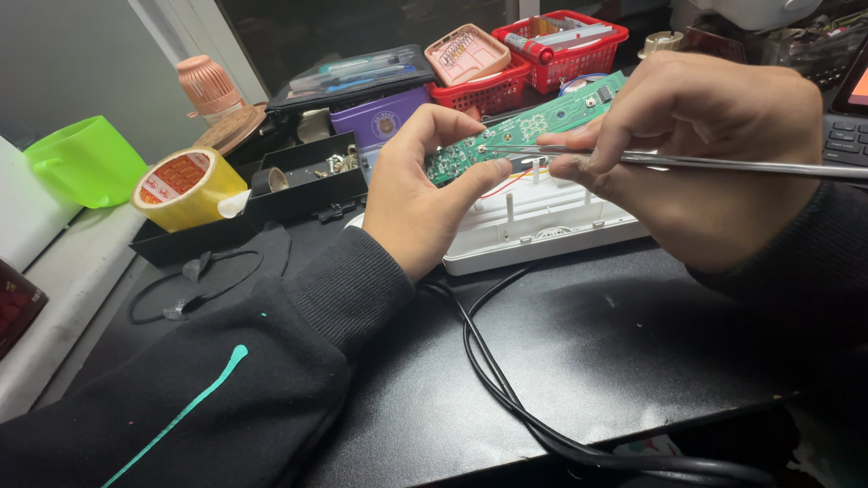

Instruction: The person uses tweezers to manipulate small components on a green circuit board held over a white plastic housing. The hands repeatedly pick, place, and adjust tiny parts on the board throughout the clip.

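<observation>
Left to right: a roll of yellow tape [185,187] on a black tray [298,194]; the left hand [420,185] pinching the near end of a green circuit board [524,122] between thumb and fingers, above a white plastic housing [542,226]; the right hand [696,149] closed on metal tweezers [723,163], tips at the board's face. Step in hand, judged: fine work on a board component. The next move calls for a steady board and precise tips.

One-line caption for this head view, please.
Left hand holds a green circuit board above a white plastic casing while right hand applies metal tweezers.
</observation>
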